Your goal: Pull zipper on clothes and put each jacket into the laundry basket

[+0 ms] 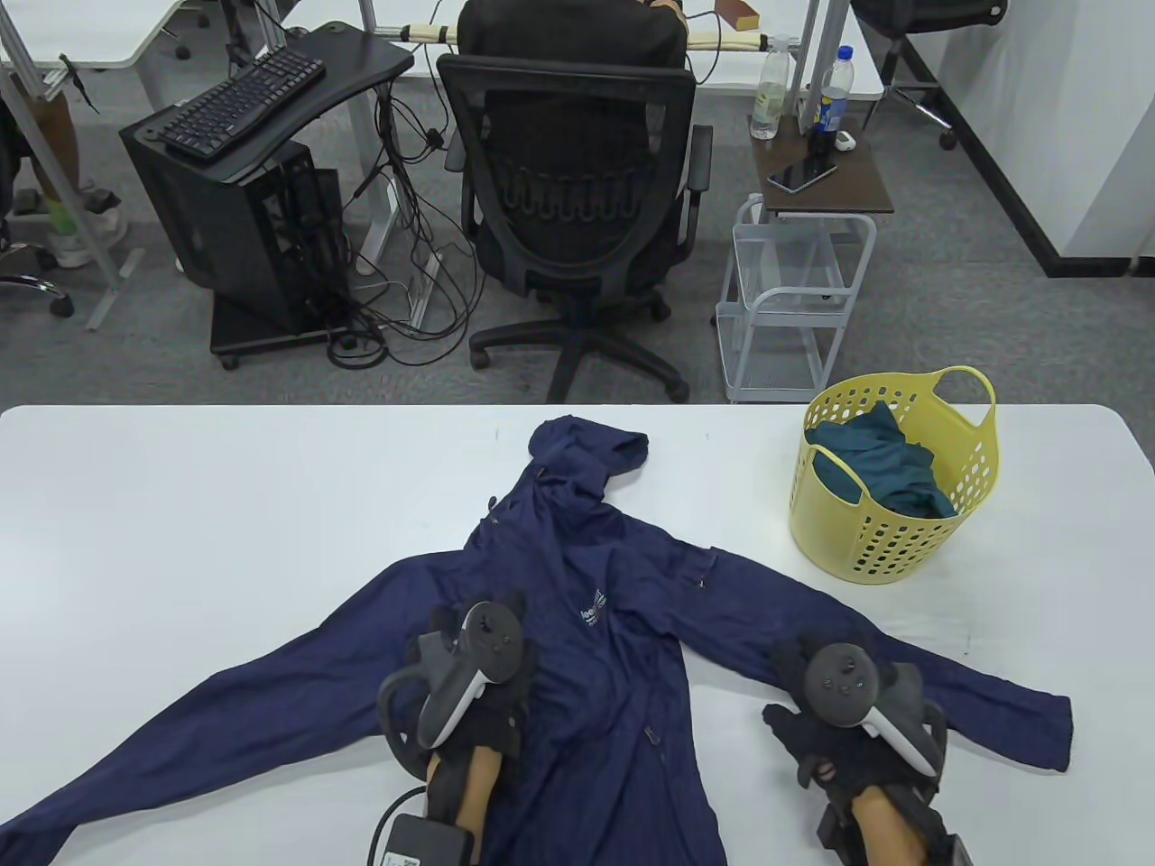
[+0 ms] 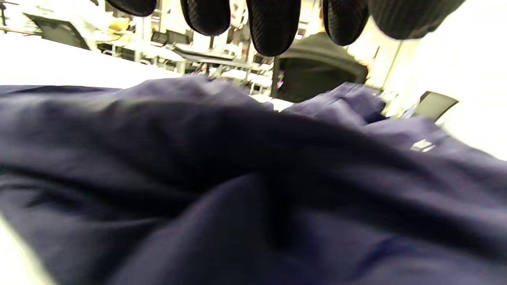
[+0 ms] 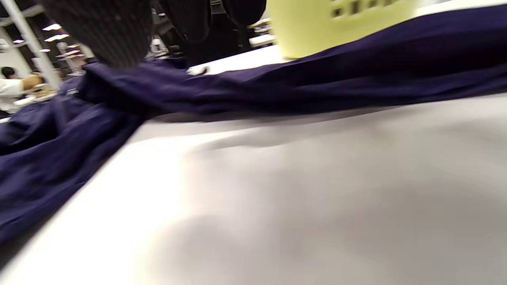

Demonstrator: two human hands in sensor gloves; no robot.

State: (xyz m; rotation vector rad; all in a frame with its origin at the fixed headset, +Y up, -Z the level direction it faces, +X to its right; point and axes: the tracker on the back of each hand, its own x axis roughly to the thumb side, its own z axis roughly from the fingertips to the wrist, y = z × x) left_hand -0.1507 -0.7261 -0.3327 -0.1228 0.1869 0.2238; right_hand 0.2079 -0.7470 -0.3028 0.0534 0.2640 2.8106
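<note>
One teal garment (image 1: 889,469) already lies in the yellow basket (image 1: 979,460). The navy jacket (image 1: 614,631) is spread on the tabletop (image 1: 226,505), not yet put in. Left hand (image 1: 474,672) rests on it with straight fingers; right hand (image 1: 835,713) has a relaxed grip and holds nothing.

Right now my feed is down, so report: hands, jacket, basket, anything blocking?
Left hand open over navy jacket; right hand open by sleeve. Jacket spread flat. Yellow basket holds teal garment. Nothing blocking.

Both gloved hands lie low, left hand (image 1: 474,672) and right hand (image 1: 835,713) with fingers relaxed
</note>
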